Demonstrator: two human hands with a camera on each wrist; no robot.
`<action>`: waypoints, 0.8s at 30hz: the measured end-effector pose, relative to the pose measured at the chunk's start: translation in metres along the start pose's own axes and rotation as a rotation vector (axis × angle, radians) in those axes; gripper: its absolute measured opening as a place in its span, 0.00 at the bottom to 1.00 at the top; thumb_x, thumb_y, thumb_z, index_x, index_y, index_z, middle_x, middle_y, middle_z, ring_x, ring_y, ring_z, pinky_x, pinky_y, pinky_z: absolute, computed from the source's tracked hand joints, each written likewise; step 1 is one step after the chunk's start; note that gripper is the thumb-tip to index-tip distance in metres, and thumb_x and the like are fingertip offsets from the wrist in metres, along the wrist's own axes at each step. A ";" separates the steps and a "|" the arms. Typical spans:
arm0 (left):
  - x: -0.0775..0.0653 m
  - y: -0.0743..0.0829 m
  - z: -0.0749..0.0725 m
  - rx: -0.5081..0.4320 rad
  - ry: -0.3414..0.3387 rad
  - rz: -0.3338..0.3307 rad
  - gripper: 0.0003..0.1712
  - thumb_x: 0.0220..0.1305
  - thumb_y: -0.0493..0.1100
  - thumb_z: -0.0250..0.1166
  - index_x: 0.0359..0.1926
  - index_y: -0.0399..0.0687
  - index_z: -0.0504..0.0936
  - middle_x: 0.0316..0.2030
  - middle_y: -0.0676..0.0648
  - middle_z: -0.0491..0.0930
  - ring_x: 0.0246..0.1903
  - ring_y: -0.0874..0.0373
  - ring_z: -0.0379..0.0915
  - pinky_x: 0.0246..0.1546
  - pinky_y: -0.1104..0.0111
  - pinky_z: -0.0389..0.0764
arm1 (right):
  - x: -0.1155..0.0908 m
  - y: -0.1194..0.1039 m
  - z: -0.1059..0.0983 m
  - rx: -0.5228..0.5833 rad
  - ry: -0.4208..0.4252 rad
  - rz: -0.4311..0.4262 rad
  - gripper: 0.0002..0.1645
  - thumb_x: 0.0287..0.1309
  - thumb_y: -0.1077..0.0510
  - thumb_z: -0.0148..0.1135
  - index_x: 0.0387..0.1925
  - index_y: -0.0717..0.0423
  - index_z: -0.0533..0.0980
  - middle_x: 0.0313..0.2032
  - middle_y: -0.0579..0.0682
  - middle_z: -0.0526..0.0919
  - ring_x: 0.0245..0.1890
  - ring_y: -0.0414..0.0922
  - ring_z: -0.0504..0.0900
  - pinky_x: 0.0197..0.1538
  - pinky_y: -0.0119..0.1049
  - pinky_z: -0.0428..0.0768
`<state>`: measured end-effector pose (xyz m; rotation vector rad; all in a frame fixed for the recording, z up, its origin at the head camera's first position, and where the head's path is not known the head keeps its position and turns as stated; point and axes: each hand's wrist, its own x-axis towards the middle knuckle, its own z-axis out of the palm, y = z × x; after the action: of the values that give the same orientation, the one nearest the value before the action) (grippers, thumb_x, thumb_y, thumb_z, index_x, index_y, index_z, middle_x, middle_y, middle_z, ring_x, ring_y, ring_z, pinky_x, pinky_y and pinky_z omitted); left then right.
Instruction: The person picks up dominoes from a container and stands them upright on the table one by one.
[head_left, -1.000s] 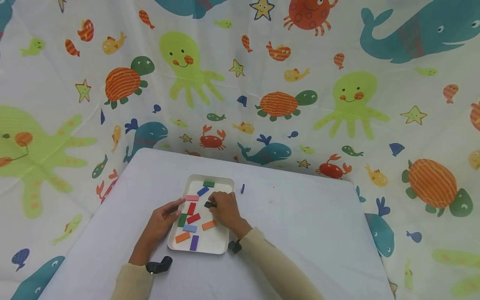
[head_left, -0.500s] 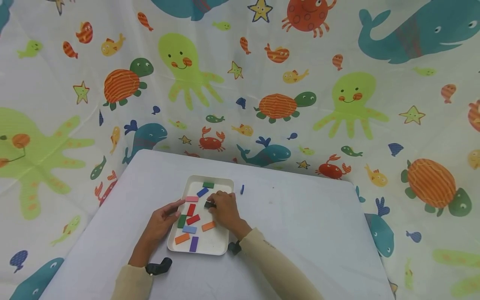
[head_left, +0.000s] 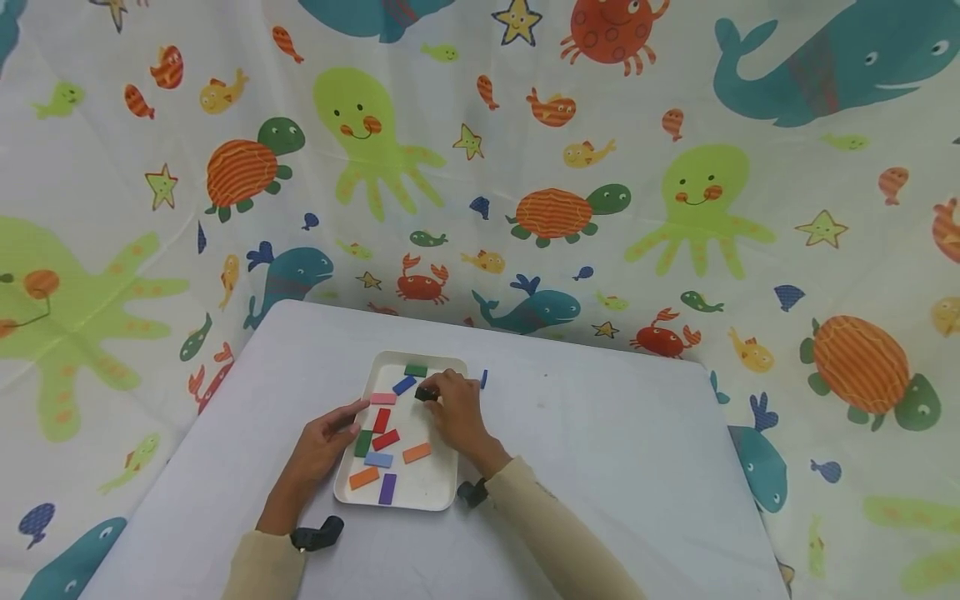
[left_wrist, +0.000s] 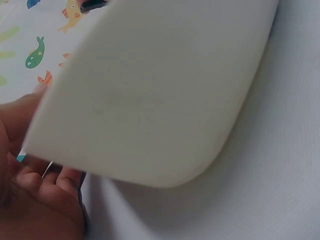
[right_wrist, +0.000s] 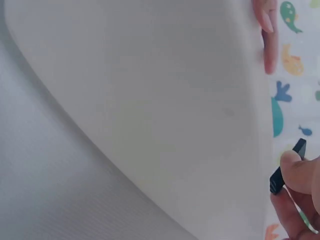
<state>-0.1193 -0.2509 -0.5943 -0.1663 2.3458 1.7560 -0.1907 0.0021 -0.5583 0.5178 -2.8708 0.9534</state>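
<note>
In the head view, a white rectangular tray [head_left: 401,497] holds several flat coloured blocks. My right hand [head_left: 457,412] is over the tray's right side and pinches a small black block [head_left: 426,393]. The right wrist view has this black block [right_wrist: 287,167] tilted between thumb and fingers, just above the rim. My left hand [head_left: 322,442] rests at the tray's left edge, index finger and thumb reaching to the rim. Seen from the left wrist, my left hand [left_wrist: 35,185] is beside the tray wall [left_wrist: 145,100], its other fingers loosely bent outside it.
Inside the tray are a pink block [head_left: 383,399], a red block [head_left: 386,439], an orange block [head_left: 417,452] and a purple block [head_left: 387,489]. A narrow blue block [head_left: 483,379] stands right of the tray on the white-covered table [head_left: 600,467]. A sea-animal curtain [head_left: 450,167] hangs behind.
My right hand has moved a little toward the tray's far end with the black block. The left hand has kept its place at the left rim.
</note>
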 end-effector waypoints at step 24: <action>-0.005 0.004 0.002 0.013 0.020 -0.003 0.32 0.79 0.55 0.62 0.79 0.58 0.71 0.83 0.43 0.60 0.81 0.39 0.58 0.70 0.58 0.73 | 0.004 0.016 -0.027 0.178 0.170 -0.025 0.16 0.70 0.62 0.69 0.55 0.51 0.77 0.50 0.48 0.86 0.51 0.43 0.86 0.61 0.46 0.71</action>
<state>-0.1152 -0.2484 -0.5902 -0.1861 2.3688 1.7448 -0.2011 0.0283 -0.5449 0.4593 -2.6393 1.1946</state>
